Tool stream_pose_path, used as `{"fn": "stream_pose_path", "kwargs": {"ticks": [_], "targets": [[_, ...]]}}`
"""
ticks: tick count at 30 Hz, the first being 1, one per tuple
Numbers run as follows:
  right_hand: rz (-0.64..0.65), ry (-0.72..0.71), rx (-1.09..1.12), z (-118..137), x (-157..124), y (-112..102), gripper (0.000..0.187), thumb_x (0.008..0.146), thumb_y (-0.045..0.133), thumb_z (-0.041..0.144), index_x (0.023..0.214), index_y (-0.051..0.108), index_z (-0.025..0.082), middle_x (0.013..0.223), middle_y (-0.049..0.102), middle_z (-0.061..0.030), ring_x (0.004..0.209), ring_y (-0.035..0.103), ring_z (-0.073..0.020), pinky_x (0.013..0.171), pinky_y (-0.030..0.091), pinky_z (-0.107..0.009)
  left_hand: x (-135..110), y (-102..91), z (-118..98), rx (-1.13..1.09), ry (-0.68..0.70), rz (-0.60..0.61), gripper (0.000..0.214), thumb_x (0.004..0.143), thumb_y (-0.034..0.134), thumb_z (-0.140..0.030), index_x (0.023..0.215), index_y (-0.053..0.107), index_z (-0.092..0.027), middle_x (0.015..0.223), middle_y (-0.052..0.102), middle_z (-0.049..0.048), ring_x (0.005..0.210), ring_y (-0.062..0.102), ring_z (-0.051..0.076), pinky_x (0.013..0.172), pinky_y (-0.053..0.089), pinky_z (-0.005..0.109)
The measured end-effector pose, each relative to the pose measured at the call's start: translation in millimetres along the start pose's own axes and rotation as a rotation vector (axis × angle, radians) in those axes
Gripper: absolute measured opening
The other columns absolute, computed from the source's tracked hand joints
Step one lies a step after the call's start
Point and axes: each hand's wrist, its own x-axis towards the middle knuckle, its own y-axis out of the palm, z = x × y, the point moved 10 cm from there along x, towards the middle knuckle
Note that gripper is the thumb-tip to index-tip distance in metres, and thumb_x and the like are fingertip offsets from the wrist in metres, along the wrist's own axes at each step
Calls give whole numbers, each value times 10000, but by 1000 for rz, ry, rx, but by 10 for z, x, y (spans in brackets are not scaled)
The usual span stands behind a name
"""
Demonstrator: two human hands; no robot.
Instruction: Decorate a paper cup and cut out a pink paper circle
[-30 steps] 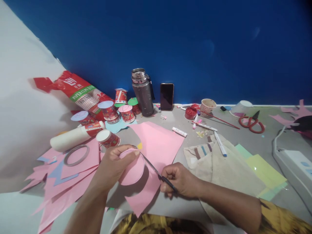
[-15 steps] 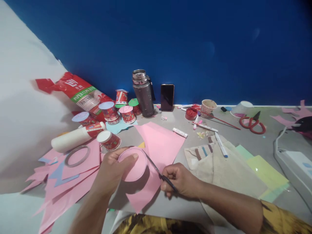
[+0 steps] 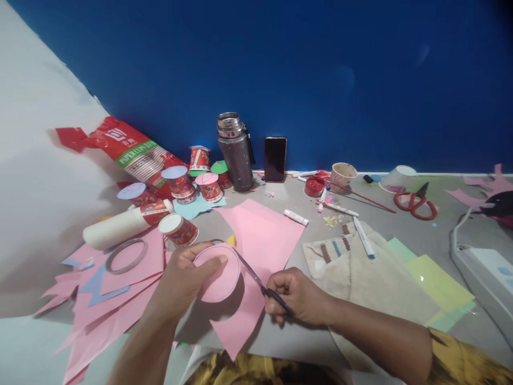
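Observation:
Between the thumb and fingers of my left hand (image 3: 186, 278) is a pink paper circle (image 3: 219, 280) with a dark line along its rim. My right hand (image 3: 294, 299) is closed round the dark handles of a pair of scissors (image 3: 256, 275). Their blades point up and left and meet the circle's upper right edge. Joined near the cut, a larger pink paper sheet (image 3: 268, 230) spreads behind and below, its lower corner hanging toward me. Left of the sheet, a red-patterned paper cup (image 3: 182, 231) lies tilted behind my left hand.
Pink scraps (image 3: 108, 315) and a tape roll (image 3: 126, 255) lie at left, near stacked white cups (image 3: 120, 227). A steel flask (image 3: 235, 155) and phone (image 3: 275, 159) stand at the back. Markers (image 3: 363, 238), a cloth (image 3: 377, 278) and red-handled scissors (image 3: 414, 206) are at right.
The pink sheet's lower corner has swung slightly down and right, and its upper left edge has shifted left. Both hands keep nearly the same place and hold.

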Motion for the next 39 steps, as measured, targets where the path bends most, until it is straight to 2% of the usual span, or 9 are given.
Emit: {"fn": "stream_pose_path", "kwargs": {"ticks": [7, 13, 24, 32, 39], "targets": [[19, 17, -23, -42, -1, 11, 508, 575, 959, 530, 643, 609, 169, 508, 645, 30, 421, 533, -77, 428, 378, -181, 23, 7, -43, 108, 98, 71, 267, 711, 845, -424, 843, 799, -197, 875, 787, 53, 785, 680, 220, 710, 539, 288], [27, 10, -46, -45, 2, 8, 518, 577, 953, 560, 656, 630, 163, 514, 647, 25, 431, 551, -83, 426, 385, -180, 9, 76, -61, 102, 77, 159, 287, 743, 838, -454, 867, 814, -196, 838, 772, 61, 747, 664, 210, 680, 527, 287], [55, -5, -34, -43, -9, 25, 523, 572, 960, 545, 663, 615, 163, 529, 643, 25, 454, 573, -95, 444, 405, -185, 9, 86, -30, 130, 11, 110, 330, 689, 831, -475, 838, 808, -181, 861, 772, 64, 764, 657, 215, 703, 512, 299], [51, 13, -40, -3, -29, 41, 531, 581, 952, 560, 637, 594, 172, 498, 626, 39, 408, 505, -69, 420, 370, -179, 7, 88, -36, 193, 6, 126, 374, 682, 807, -511, 846, 816, -174, 864, 778, 83, 796, 664, 247, 745, 518, 335], [60, 11, -42, -17, -17, 45, 519, 581, 953, 545, 650, 599, 171, 512, 635, 37, 437, 545, -82, 434, 372, -178, 10, 104, -25, 172, 41, 137, 295, 729, 800, -468, 829, 809, -191, 883, 789, 69, 819, 677, 242, 780, 522, 328]]}}
